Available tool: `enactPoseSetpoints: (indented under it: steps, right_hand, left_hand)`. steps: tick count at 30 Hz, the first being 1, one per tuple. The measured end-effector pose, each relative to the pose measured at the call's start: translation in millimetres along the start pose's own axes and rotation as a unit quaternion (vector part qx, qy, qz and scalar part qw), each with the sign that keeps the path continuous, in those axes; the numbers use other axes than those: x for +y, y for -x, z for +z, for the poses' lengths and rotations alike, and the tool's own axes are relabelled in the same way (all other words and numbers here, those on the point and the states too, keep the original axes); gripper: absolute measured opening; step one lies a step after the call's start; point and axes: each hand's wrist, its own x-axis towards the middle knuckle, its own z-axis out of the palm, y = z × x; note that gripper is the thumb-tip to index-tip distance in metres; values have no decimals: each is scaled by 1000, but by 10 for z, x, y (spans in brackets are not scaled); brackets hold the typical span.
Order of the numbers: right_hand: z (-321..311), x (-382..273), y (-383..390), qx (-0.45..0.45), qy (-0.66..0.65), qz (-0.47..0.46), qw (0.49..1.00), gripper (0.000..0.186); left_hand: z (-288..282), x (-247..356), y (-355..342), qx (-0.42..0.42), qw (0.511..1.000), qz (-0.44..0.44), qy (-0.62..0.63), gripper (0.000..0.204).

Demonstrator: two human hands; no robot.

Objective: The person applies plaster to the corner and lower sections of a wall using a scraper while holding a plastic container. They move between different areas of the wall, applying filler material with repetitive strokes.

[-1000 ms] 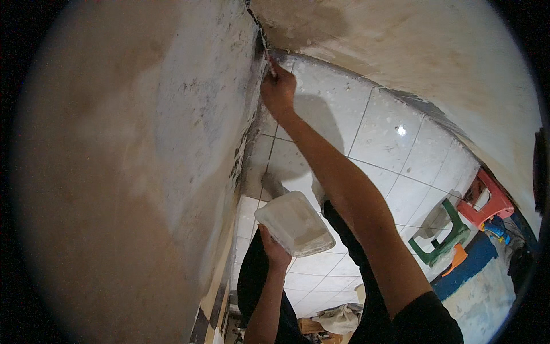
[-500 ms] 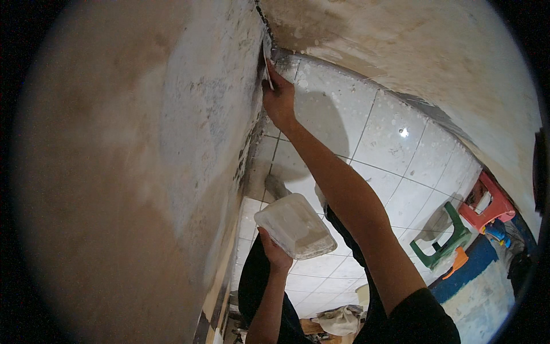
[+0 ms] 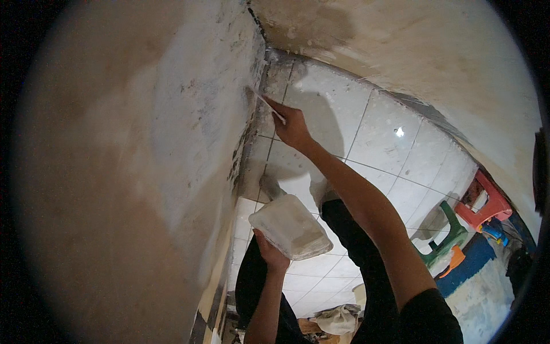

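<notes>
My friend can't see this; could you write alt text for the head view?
A person's right hand holds a thin tool at a patchy wall, while the left hand holds a pale tub. Below are a white tiled floor, a red stool and a green stool.

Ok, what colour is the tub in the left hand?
The tub is off-white, clearest in the head view.

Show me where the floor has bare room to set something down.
The broadest free patch is tiled floor bordered by the right forearm, the right-hand wall and the green stool. A smaller one lies between the legs, beside the white container's near edge. Lower right is crowded: red stool, green stool and orange object bunch together.
</notes>
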Motion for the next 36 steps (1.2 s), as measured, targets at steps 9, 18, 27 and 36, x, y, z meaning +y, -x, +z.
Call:
enactPoseSetpoints:
  steps: [9, 18, 27, 36]
  right_hand:
    - [-94, 321, -818, 115, 128, 144, 974, 22]
    - [-337, 123, -183, 107, -406, 170, 892, 14]
    - [-37, 491, -867, 66, -53, 340, 936, 25]
    - [-64, 709, -923, 31, -22, 351, 936, 29]
  left_hand:
    - [313, -42, 29, -10, 1000, -25, 6, 70]
    - [113, -17, 15, -6, 1000, -13, -1, 66]
    - [151, 154, -19, 20, 1000, -10, -5, 67]
    - [203, 134, -14, 30, 999, -26, 4, 68]
